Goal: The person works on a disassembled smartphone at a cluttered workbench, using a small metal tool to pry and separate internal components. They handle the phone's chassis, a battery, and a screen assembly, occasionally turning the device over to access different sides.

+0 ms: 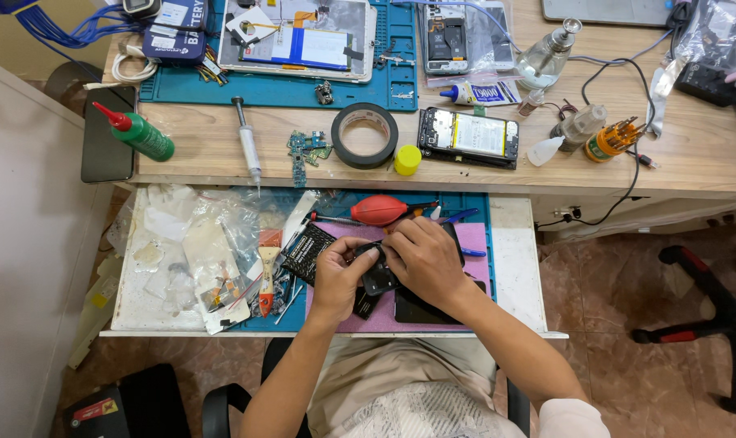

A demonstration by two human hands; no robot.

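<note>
Cluttered with tools, the table (pixel 222 162) is carrying a purple mat (pixel 473 243) where both hands are meeting. Left hand (pixel 341 272) and right hand (pixel 423 258) fingers are clamping a small black part (pixel 377 280) between them, its long axis pointing toward the body.

Drawer, left half: crowded with clear plastic bags (pixel 214 243) and a small brush (pixel 268 272), leaving no bare path.
Drawer, right edge: a bare white strip (pixel 517 259) runs free beside the purple mat (pixel 477 259).
Behind the hands: a red air blower (pixel 380 210) and blue tweezers (pixel 459 216) lie across the way (close together).
Desk middle: open wood between the syringe (pixel 247 144) and green bottle (pixel 141 134).
Desk centre-right: tape roll (pixel 364 135), yellow cap (pixel 407 159) and opened phone (pixel 468 137) stand just beside one another.
Desk right: cables (pixel 627 174) trail over the edge.
</note>
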